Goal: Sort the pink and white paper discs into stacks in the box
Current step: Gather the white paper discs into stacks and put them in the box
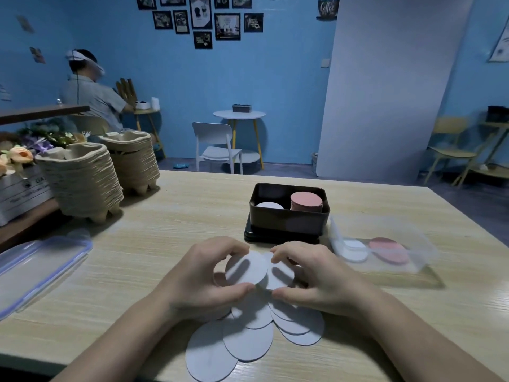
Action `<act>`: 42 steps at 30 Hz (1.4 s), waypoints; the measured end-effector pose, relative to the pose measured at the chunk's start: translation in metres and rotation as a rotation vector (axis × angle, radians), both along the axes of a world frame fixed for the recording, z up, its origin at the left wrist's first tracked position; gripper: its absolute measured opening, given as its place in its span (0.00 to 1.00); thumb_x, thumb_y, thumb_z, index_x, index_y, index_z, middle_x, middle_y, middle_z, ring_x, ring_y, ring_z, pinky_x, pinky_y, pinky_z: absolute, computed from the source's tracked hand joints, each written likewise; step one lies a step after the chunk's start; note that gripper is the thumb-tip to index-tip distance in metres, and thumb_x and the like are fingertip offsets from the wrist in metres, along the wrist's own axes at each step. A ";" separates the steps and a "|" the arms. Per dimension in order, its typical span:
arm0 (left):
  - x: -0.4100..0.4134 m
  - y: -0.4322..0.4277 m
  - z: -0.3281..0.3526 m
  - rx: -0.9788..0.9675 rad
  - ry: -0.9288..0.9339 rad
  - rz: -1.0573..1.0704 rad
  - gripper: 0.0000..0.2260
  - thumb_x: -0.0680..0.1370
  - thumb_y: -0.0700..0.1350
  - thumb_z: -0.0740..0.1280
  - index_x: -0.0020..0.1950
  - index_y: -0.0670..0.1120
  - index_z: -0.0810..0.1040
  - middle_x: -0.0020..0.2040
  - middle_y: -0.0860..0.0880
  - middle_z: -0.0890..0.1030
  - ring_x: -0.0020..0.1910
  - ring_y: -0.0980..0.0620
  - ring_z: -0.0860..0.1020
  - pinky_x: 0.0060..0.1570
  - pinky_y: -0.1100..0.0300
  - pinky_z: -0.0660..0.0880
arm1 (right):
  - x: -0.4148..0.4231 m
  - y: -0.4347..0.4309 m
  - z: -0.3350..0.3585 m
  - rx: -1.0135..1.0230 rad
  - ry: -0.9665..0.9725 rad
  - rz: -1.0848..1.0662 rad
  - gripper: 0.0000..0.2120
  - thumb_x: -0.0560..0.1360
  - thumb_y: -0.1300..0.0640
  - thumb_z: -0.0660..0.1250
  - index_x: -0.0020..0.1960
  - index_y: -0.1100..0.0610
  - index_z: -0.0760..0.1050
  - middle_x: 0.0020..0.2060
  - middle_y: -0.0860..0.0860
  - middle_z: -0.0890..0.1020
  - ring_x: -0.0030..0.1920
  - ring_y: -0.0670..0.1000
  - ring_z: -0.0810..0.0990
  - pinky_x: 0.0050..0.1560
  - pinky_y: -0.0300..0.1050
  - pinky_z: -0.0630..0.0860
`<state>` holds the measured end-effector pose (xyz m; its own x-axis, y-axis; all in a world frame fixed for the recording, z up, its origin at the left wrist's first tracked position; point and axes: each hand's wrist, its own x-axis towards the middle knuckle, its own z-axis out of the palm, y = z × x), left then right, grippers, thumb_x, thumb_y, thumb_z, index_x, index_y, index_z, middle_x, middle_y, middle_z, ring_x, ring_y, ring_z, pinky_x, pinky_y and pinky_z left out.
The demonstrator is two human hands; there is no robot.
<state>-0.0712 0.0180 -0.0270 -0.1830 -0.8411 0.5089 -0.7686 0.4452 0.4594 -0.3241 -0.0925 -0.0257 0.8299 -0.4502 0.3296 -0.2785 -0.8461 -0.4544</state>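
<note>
White paper disc (246,267), pinched at its rim by my left hand (198,274) just before the box (289,219), I judge light and easily bent, so rim holds suit; my right hand (316,274) pinches a second disc (279,277).

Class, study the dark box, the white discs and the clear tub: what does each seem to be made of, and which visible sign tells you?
Dark box: likely painted metal or hard plastic; smooth walls, dull sheen, rounded corners.
White discs: thin matt paper or card; flat, overlapping with sharp edges.
Clear tub: transparent plastic; a pink disc inside shows through its wall.
</note>
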 end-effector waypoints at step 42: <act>-0.004 -0.001 -0.022 -0.056 0.055 -0.018 0.21 0.70 0.55 0.81 0.58 0.49 0.81 0.56 0.56 0.84 0.54 0.54 0.82 0.52 0.55 0.80 | 0.012 0.005 -0.006 -0.036 -0.147 0.062 0.16 0.72 0.45 0.80 0.49 0.52 0.78 0.65 0.49 0.82 0.70 0.38 0.75 0.61 0.42 0.76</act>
<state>-0.0748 0.0168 -0.0488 -0.1686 -0.8076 0.5651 -0.7345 0.4853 0.4743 -0.3123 -0.0877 -0.0314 0.7970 -0.3858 0.4647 -0.1582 -0.8759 -0.4559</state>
